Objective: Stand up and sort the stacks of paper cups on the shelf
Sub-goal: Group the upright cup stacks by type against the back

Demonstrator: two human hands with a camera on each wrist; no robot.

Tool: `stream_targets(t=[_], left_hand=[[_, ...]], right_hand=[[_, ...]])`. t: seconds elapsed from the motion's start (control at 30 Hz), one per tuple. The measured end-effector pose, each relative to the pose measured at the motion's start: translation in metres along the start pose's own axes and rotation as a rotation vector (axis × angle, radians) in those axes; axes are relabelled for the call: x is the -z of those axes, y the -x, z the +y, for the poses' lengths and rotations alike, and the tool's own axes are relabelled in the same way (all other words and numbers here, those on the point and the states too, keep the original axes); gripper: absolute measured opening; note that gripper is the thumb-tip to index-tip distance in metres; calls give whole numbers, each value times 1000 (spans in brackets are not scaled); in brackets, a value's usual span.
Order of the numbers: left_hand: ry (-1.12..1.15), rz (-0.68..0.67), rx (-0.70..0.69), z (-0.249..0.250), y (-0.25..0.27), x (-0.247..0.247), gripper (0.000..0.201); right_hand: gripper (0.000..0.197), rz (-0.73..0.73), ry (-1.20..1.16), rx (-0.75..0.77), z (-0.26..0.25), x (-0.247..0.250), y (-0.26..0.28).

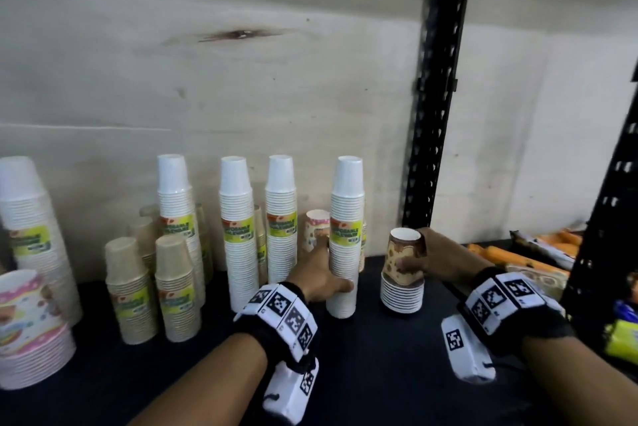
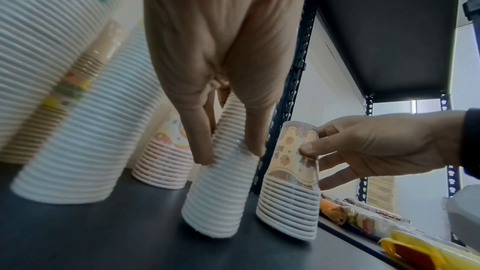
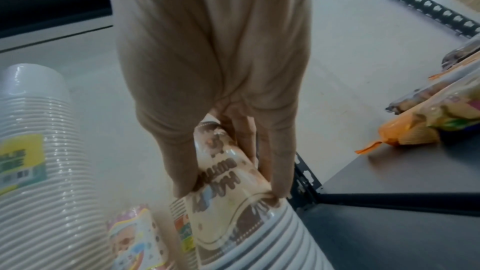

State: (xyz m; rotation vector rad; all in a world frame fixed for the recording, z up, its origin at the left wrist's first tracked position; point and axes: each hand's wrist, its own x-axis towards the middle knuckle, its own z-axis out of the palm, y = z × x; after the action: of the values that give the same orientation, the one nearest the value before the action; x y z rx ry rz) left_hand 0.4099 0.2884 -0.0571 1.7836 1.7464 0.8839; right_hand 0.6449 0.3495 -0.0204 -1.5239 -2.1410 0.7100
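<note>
A tall white cup stack (image 1: 346,236) with a green-yellow label stands upside down on the dark shelf (image 1: 379,374). My left hand (image 1: 329,270) grips its lower part, thumb in front and fingers behind; in the left wrist view the left hand (image 2: 228,155) wraps the same white stack (image 2: 215,202). Just to its right stands a short brown-patterned cup stack (image 1: 403,273), also upside down. My right hand (image 1: 414,253) holds its top cup from the right side. In the right wrist view, the right hand (image 3: 231,190) pinches the brown-patterned stack (image 3: 233,213).
Three more white stacks (image 1: 238,232) and kraft-brown stacks (image 1: 176,287) stand to the left, with a pink-patterned stack (image 1: 316,229) behind. Wide pink-rimmed cups (image 1: 31,329) sit far left. A black shelf post (image 1: 435,87) rises behind the brown stack. Snack packets (image 1: 538,260) lie to the right.
</note>
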Motion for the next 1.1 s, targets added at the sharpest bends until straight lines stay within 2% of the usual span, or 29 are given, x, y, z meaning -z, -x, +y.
stream_targets(t=[0.07,0.17,0.3,0.47,0.7,0.83,0.93,1.0,1.1], left_hand=[[1,-6,3,5,-8,-8,85],[2,-4,6,10,-16,-19,83],[30,22,22,12,-24,-30,83],[49,48,28,11,-27,-35,86],[37,42,56,11,-23,-33,92],[-41,-14,133,12,-14,-23,87],[-82,-26,172,8,-3,-10,80],[-47,-44,203,3,8,-1,78],[-11,-58,234,-3,27,15,56]], right_hand=[[68,32,-20,-17,5,0,0],[54,62,-63,-66,4,-1,5],[53,74,-108,-68,5,-3,4],[59,95,-96,-60,9,-6,-1],[49,89,-90,-70,14,-7,-1],[38,15,-7,-120,21,-6,2],[46,-35,55,-213,32,-9,8],[30,-84,123,-249,31,-11,17],[32,-198,138,-193,10,-15,37]])
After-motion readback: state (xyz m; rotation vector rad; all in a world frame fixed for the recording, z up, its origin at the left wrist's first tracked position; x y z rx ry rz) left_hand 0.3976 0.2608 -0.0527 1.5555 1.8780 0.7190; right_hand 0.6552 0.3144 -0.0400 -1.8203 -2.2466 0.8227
